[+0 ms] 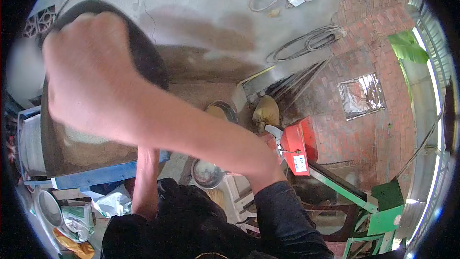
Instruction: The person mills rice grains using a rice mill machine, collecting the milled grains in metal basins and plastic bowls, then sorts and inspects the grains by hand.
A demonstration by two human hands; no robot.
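Note:
My right hand [88, 62] is closed in a fist at the edge of a black round-edged container [149, 64], high on the left. The hand and forearm cover most of that container. Below them, a brown tray-like surface [91, 156] carries a pale patch and is bordered in front by a blue metal edge [103, 173]. My left forearm [145, 177] reaches up toward the same place, and its hand is hidden behind my right forearm.
A metal pot [207, 174] and a tied sack [266, 111] stand near my right forearm. Further right is a red and green machine [301, 146]. Coiled hose [311, 43] lies by the brick floor [369, 57]. A white basin [49, 208] and bags [79, 223] sit lower left.

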